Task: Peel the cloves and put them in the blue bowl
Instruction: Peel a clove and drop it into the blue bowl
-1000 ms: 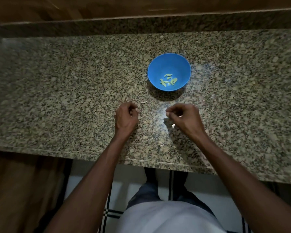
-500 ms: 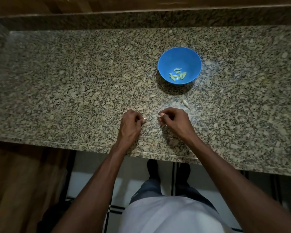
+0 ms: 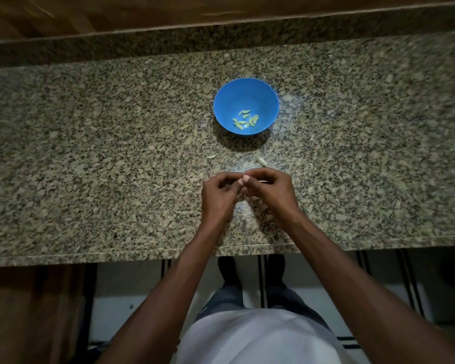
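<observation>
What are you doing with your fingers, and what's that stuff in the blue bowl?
A person stands at a speckled stone counter. The left hand and the right hand meet fingertip to fingertip just above the counter, pinching something tiny between them, most likely a clove being peeled; it is too small to see clearly. Behind the hands sits the blue bowl with a small pile of pale yellow-green peeled cloves in it. Two pale scraps lie on the counter between the bowl and the hands.

One head-worn wide-angle view looks steeply down, fairly close, onto the granite counter [image 3: 116, 158], edges blurred.
</observation>
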